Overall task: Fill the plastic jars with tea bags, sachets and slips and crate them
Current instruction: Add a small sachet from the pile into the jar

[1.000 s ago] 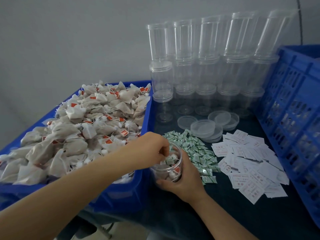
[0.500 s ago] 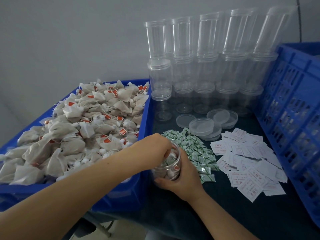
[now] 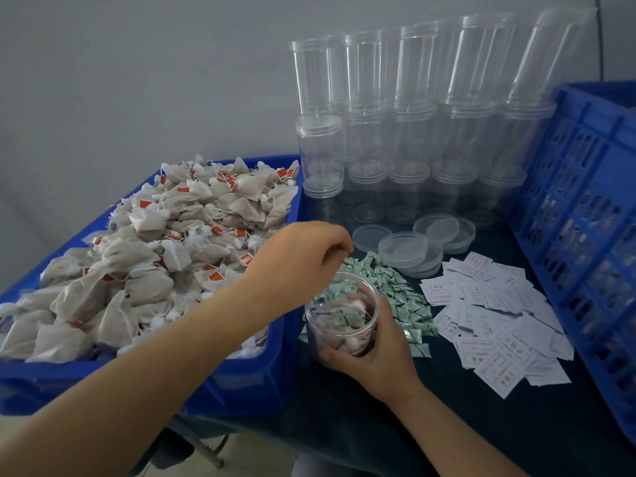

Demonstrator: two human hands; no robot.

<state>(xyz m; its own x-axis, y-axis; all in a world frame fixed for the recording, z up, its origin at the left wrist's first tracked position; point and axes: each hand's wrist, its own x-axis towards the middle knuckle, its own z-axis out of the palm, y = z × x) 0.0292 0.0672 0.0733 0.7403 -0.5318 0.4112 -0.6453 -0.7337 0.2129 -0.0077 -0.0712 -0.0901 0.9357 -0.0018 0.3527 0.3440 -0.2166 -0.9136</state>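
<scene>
Up comes the left hand point(image 3: 303, 256), lifted clear of the jar's mouth it was pressing into a moment ago, fingers loosely curled and holding nothing that shows. Right hand point(image 3: 375, 352) wraps round the clear plastic jar point(image 3: 340, 318), standing on the dark tabletop point(image 3: 447, 425) with crumpled tea bags inside. Left, a blue bin point(image 3: 241, 380) heaped with papery tea bags point(image 3: 148, 266). Right of the jar, glossy green sachets point(image 3: 402, 301), then flat white slips point(image 3: 499, 332). Far back, stacked empty jars point(image 3: 413, 132) and round lids point(image 3: 402, 249); far right, a latticed blue crate point(image 3: 585, 218)

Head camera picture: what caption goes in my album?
Right hand holds a jar of tea bags; left hand hovers above.
</scene>
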